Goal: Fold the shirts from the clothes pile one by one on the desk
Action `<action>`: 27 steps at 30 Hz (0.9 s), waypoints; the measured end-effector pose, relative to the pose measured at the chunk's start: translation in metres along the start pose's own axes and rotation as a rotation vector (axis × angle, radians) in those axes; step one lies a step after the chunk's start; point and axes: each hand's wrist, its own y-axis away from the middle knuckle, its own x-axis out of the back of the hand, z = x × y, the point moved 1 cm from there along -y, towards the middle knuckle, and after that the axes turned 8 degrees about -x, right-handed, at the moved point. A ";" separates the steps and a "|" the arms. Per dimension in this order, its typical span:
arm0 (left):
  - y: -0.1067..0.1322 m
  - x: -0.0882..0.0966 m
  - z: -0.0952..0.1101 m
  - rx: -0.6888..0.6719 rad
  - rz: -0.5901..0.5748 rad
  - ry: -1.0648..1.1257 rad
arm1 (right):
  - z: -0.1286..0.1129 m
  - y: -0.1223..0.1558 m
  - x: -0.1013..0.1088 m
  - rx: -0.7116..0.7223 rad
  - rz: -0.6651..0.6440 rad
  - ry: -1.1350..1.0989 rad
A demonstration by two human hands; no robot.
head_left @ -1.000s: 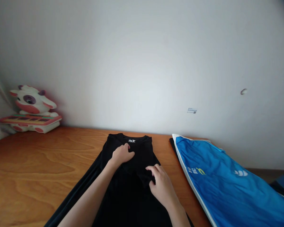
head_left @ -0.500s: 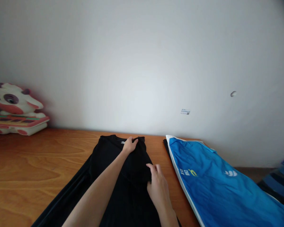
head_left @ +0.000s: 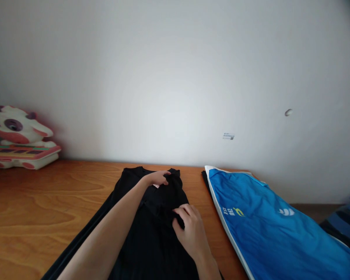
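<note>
A black long-sleeved shirt (head_left: 151, 241) lies spread on the wooden table, its neckline towards the wall. Near the collar, my left hand (head_left: 159, 178) pinches the fabric close to the shoulder on the right. A pale label shows just under that hand. Lower down on the right side, my right hand (head_left: 189, 225) is closed on a bunched fold of the same black cloth, thumb below and fingers above. Between the two hands the cloth is rumpled and slightly raised. The shirt's lower end runs out of view.
To the right lies a blue garment (head_left: 268, 217) with white edging, over something black. A toy cow keyboard (head_left: 23, 138) stands at the left on the wooden table (head_left: 76, 194). A white wall rises behind. Striped dark-blue fabric (head_left: 344, 221) is at the far right.
My right hand has moved left and closed on the shirt's side, bunching it. My left wrist has turned and lowered near the collar; the cloth between the hands is more rumpled.
</note>
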 end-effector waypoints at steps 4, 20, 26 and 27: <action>-0.005 0.002 -0.004 -0.003 0.048 -0.054 | 0.002 0.001 0.000 -0.044 -0.039 -0.092; -0.068 -0.065 0.039 -0.048 0.158 -0.048 | 0.007 -0.001 -0.008 -0.083 0.026 -0.028; -0.064 -0.066 0.036 -0.059 0.155 -0.087 | 0.010 -0.001 -0.009 -0.098 0.039 0.068; -0.061 -0.061 0.034 -0.063 0.128 -0.102 | 0.011 -0.001 -0.010 -0.092 0.027 0.086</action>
